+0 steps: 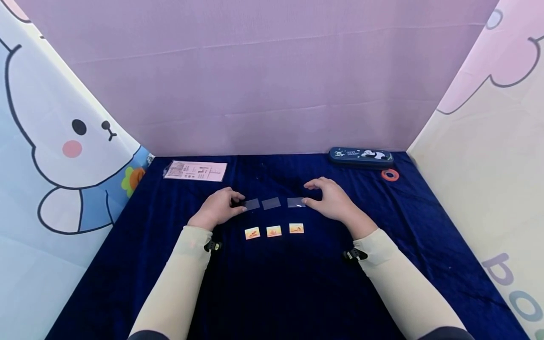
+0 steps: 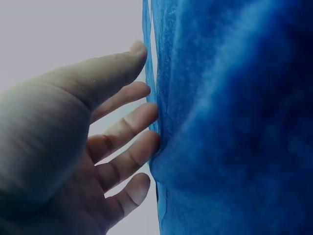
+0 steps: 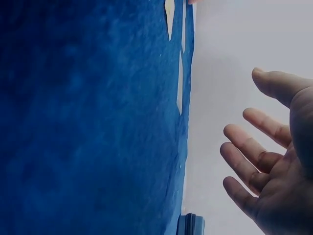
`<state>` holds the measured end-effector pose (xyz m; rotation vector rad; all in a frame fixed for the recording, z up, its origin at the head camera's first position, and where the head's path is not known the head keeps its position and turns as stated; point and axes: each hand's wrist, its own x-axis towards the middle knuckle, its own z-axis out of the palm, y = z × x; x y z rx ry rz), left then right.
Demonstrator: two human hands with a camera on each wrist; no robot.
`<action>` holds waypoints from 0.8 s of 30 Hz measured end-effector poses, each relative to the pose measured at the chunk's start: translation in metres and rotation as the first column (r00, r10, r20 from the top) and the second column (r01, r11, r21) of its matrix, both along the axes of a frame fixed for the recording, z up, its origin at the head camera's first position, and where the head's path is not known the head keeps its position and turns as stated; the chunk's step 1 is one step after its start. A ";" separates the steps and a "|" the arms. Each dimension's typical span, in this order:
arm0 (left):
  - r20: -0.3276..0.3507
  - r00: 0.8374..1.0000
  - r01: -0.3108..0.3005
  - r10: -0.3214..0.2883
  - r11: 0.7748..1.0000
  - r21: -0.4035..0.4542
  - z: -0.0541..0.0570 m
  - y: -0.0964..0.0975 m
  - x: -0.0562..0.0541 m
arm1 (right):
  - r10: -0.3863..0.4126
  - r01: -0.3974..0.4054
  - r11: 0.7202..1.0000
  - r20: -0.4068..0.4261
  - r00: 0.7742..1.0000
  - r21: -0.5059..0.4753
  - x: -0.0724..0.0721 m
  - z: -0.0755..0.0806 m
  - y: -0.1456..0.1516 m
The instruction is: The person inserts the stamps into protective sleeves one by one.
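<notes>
Three small clear plastic pieces lie in a row on the dark blue cloth: a left one (image 1: 252, 204), a middle one (image 1: 271, 203) and a right one (image 1: 295, 202). Nearer the person, three small orange-and-yellow picture cards, left (image 1: 252, 233), middle (image 1: 274, 231) and right (image 1: 296, 228), form a second row. My left hand (image 1: 218, 206) has its thumb at the left piece's edge; whether it touches is unclear. Its fingers (image 2: 129, 152) are relaxed and spread. My right hand (image 1: 331, 199) hovers beside the right piece, fingers (image 3: 244, 147) loosely apart, holding nothing.
A pink printed sheet (image 1: 195, 171) in a clear sleeve lies at the back left. At the back right are a dark blue panda pencil case (image 1: 361, 157) and an orange tape roll (image 1: 390, 175). Fabric walls enclose the table's back and sides.
</notes>
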<state>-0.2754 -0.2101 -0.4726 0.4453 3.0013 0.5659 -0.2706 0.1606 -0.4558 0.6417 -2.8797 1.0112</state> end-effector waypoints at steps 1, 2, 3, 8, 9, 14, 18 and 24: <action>-0.009 1.000 0.005 -0.005 1.000 -0.010 0.000 0.000 0.000 | 0.008 -0.008 1.000 0.001 1.000 -0.004 0.001 0.001 -0.001; -0.017 1.000 0.008 -0.008 1.000 -0.015 -0.001 0.001 0.000 | 0.015 -0.015 1.000 0.002 1.000 -0.006 0.002 0.001 -0.003; -0.025 1.000 0.011 -0.012 1.000 -0.019 -0.001 0.001 0.000 | 0.021 -0.021 1.000 0.003 1.000 -0.010 0.002 0.002 -0.004; -0.055 0.998 -0.001 0.000 1.000 -0.025 -0.003 0.000 0.000 | 0.048 -0.048 0.999 0.002 0.999 -0.005 0.004 0.003 -0.012; -0.057 0.998 -0.006 0.005 1.000 -0.024 -0.003 0.000 0.000 | 0.052 -0.052 0.999 0.003 0.999 -0.005 0.005 0.004 -0.014; -0.058 0.998 -0.009 0.008 1.000 -0.012 -0.004 -0.002 -0.001 | 0.086 -0.086 0.996 0.013 0.996 -0.001 0.007 0.007 -0.025; -0.070 0.998 0.006 -0.006 1.000 -0.003 -0.004 -0.003 -0.002 | 0.110 -0.110 0.994 0.008 0.994 0.014 0.007 0.006 -0.034; -0.091 0.996 0.010 -0.009 1.000 0.009 -0.004 -0.003 -0.002 | 0.135 -0.135 0.991 0.020 0.991 0.013 0.007 0.003 -0.046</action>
